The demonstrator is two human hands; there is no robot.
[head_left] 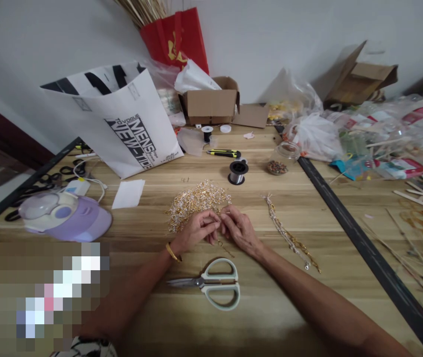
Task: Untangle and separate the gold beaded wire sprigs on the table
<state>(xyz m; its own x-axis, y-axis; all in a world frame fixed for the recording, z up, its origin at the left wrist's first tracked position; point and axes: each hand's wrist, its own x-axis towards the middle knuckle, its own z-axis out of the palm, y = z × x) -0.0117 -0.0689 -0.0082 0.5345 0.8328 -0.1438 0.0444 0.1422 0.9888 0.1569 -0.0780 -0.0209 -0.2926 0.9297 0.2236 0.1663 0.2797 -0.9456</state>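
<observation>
My left hand and my right hand meet at the middle of the wooden table, fingertips pinched together on a small gold beaded piece that dangles below them. Just beyond the fingers lies a pile of gold and clear bead work. A gold bangle circles my left wrist. Pale green scissors lie closed on the table between my forearms. A finished beaded strand stretches along the table to the right of my right hand.
A spool of clear wire, a yellow utility knife and a bead jar sit further back. A white paper bag, a cardboard box, a purple device stand left and behind. Plastic packets crowd the right.
</observation>
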